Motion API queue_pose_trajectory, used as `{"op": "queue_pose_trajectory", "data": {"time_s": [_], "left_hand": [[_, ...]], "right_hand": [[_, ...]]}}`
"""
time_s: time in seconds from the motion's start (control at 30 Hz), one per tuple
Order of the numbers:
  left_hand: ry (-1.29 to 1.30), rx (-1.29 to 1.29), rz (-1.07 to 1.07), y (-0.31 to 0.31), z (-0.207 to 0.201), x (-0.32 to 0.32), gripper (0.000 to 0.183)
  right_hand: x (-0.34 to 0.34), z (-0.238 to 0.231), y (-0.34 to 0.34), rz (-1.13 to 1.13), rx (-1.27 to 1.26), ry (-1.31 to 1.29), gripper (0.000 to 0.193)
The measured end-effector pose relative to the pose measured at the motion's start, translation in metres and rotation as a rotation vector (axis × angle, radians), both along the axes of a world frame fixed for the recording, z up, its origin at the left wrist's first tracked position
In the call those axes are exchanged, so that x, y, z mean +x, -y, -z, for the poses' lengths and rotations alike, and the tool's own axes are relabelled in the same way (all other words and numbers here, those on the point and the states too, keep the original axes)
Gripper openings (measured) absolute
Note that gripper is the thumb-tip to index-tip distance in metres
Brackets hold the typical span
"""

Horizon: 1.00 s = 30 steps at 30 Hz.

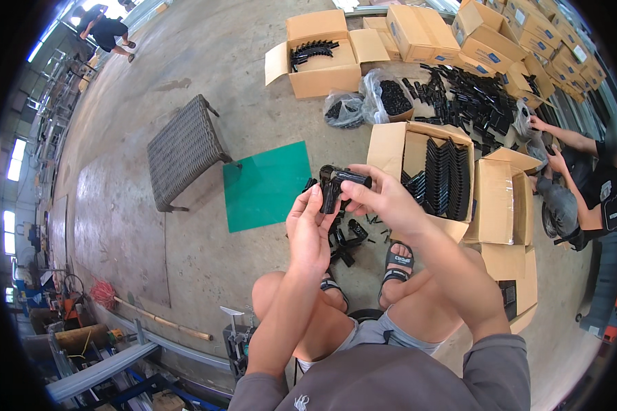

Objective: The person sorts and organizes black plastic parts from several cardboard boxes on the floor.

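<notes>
Above the floor in front of me, both hands meet at glossy black plastic parts shaped like short tube fittings. My left hand (310, 231) is closed on an upright black fitting (330, 196). Pinched by my right hand (389, 200) is a second piece, a black cylindrical fitting (353, 179) lying nearly level. The two touch or overlap at their left ends; whether they are joined, I cannot tell. Below the hands, a loose pile of black fittings (349, 238) lies on the concrete, partly hidden by my arms, with small dark screw-like bits beside it.
An open carton (385, 147) holds stacked black parts at right. Farther back are another carton (325, 74), plastic bags (344, 109) and a heap of black parts (476, 103). Left stand a green sheet (264, 188) and woven stool (185, 154). A co-worker (607, 185) sits at right.
</notes>
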<state>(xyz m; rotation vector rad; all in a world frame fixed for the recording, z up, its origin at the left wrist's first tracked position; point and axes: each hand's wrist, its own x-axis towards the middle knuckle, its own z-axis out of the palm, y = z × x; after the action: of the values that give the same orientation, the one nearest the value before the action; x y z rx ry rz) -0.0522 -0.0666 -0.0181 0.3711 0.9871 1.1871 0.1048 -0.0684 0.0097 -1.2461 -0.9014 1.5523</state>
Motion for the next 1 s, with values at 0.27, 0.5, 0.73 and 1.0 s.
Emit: {"op": "queue_pose_trajectory", "data": {"time_s": [0.27,0.5,0.73,1.0], "left_hand": [[0.304,0.088,-0.008,0.002,0.005,0.009,0.026],[0.248,0.158,-0.017,0.003,-0.007,0.016,0.029],[0.223,0.151,-0.067,0.002,-0.009,0.017,0.032],[0.279,0.134,-0.006,0.000,0.000,0.013,0.031]], "right_hand": [[-0.049,0.016,0.021,0.317,0.404,0.458,0.044],[-0.047,0.005,0.012,0.251,0.363,0.460,0.033],[-0.046,-0.013,0.013,0.260,0.322,0.463,0.032],[-0.038,-0.018,0.012,0.191,0.277,0.521,0.033]]}}
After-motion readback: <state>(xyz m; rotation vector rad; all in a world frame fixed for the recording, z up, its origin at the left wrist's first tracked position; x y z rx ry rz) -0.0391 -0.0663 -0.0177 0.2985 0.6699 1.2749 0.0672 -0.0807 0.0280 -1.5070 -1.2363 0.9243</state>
